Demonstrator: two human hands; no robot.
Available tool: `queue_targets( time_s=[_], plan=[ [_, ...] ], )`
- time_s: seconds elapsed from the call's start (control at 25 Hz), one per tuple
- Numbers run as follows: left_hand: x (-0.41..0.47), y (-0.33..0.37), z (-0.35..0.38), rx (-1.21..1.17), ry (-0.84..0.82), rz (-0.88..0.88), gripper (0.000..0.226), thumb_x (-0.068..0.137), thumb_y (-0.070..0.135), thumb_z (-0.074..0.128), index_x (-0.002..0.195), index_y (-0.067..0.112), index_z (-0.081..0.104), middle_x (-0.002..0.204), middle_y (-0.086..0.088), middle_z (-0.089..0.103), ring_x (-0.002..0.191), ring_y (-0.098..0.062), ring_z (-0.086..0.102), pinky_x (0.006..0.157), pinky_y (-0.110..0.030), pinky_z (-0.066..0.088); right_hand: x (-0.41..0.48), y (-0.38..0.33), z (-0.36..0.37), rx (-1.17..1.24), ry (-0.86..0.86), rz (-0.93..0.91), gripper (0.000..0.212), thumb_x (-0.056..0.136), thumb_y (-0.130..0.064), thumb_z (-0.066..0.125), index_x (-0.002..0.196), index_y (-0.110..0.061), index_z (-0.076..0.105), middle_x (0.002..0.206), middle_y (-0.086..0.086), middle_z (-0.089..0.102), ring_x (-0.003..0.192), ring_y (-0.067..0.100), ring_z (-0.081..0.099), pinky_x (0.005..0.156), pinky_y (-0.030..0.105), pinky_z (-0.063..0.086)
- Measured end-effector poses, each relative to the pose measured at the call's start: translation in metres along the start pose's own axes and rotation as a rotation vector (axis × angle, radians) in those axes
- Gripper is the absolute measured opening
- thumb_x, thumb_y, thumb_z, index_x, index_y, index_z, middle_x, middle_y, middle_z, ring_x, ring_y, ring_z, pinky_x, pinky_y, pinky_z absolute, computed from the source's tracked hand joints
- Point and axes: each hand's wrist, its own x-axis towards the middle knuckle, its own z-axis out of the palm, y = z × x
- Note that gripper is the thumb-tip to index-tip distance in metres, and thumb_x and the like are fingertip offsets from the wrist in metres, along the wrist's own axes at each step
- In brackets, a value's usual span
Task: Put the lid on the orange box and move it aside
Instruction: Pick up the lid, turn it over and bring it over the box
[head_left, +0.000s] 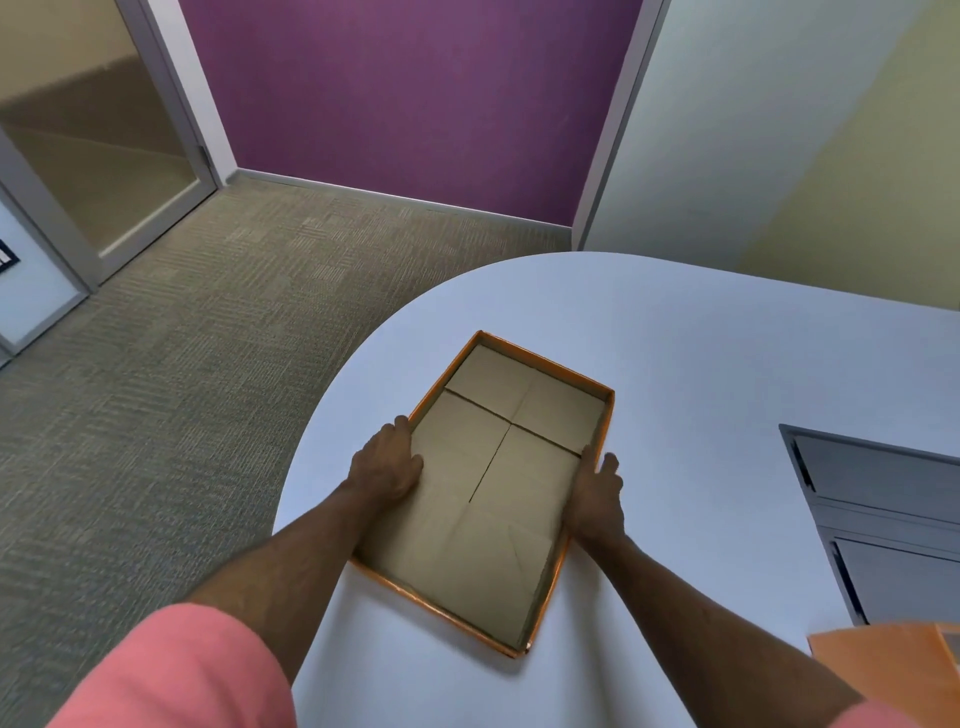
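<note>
An open orange box (498, 519) with a plain brown cardboard inside lies on the white table, its long side running away from me. My left hand (387, 462) grips its left wall, thumb inside the box. My right hand (597, 493) holds the right wall from outside, fingers along the rim. An orange lid (888, 670) lies at the lower right corner, partly cut off by the frame edge and partly behind my right forearm.
The white table (675, 353) has a rounded left edge close to the box. A grey box or tray (883, 519) sits on the table at the right. Carpet floor, a glass door and a purple wall lie beyond the table.
</note>
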Motion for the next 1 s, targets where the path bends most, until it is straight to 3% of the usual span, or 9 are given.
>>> queue_targets(
  time_s=[0.12,0.28,0.4,0.48,0.56,0.76,0.92,1.0],
  plan=[
    [-0.006,0.007,0.006,-0.046,0.033,-0.047,0.030,0.095,0.020,0.047,0.123,0.008,0.045,0.120,-0.015,0.056,0.107,-0.029,0.058,0.089,-0.041,0.050,-0.006,0.008,0.001,0.050,0.002,0.201,0.064,0.088,0.005,0.050,0.145,0.000,0.021,0.140,0.024,0.039,0.123,0.040,0.050,0.096,0.047,0.049],
    [-0.014,0.013,0.014,-0.287,0.086,-0.223,0.034,0.093,0.001,0.047,0.125,0.004,0.059,0.124,-0.018,0.061,0.113,-0.033,0.060,0.096,-0.041,0.052,-0.007,0.023,-0.010,0.198,-0.011,0.324,0.031,0.086,0.008,0.048,0.116,0.002,0.049,0.119,0.021,0.056,0.104,0.034,0.060,0.086,0.039,0.051],
    [-0.023,0.023,0.011,-0.497,0.118,-0.295,0.031,0.088,-0.003,0.056,0.117,0.000,0.064,0.118,-0.021,0.064,0.106,-0.034,0.063,0.092,-0.038,0.055,-0.009,0.033,-0.030,0.286,0.045,0.255,0.027,0.085,0.011,0.045,0.109,0.004,0.053,0.113,0.022,0.059,0.093,0.031,0.059,0.086,0.042,0.054],
    [-0.032,0.039,0.002,-0.580,0.147,-0.323,0.022,0.083,-0.003,0.060,0.105,-0.003,0.066,0.108,-0.021,0.066,0.088,-0.029,0.064,0.075,-0.033,0.055,-0.012,0.038,-0.048,0.347,0.066,0.200,0.030,0.086,0.011,0.045,0.114,0.004,0.054,0.114,0.023,0.060,0.099,0.035,0.062,0.088,0.044,0.056],
    [-0.042,0.059,-0.009,-0.642,0.180,-0.335,0.017,0.081,0.000,0.062,0.098,-0.003,0.066,0.103,-0.020,0.066,0.078,-0.025,0.061,0.067,-0.029,0.051,-0.015,0.044,-0.071,0.386,0.081,0.144,0.036,0.089,0.008,0.047,0.124,0.003,0.052,0.118,0.023,0.060,0.105,0.036,0.062,0.087,0.042,0.055],
    [-0.074,0.118,-0.039,-0.723,0.288,-0.277,0.015,0.079,0.010,0.069,0.091,0.003,0.065,0.096,-0.010,0.061,0.100,-0.031,0.062,0.078,-0.034,0.052,-0.026,0.070,-0.144,0.495,0.137,0.067,0.034,0.090,0.004,0.053,0.123,0.003,0.056,0.119,0.021,0.064,0.105,0.034,0.063,0.089,0.040,0.054],
    [-0.105,0.175,-0.053,-0.799,0.227,-0.234,0.034,0.082,0.016,0.070,0.113,0.005,0.062,0.117,-0.015,0.061,0.105,-0.030,0.061,0.082,-0.036,0.054,-0.036,0.108,-0.211,0.574,0.138,0.022,0.032,0.090,0.002,0.054,0.121,-0.001,0.061,0.115,0.019,0.068,0.099,0.031,0.066,0.088,0.042,0.058],
    [-0.126,0.210,-0.054,-0.797,0.187,-0.180,0.032,0.087,0.014,0.064,0.117,0.003,0.064,0.119,-0.016,0.064,0.098,-0.026,0.061,0.073,-0.032,0.053,-0.043,0.136,-0.244,0.581,0.130,0.006,0.032,0.091,0.001,0.057,0.122,-0.001,0.061,0.116,0.018,0.068,0.100,0.031,0.067,0.087,0.040,0.058]
  ],
)
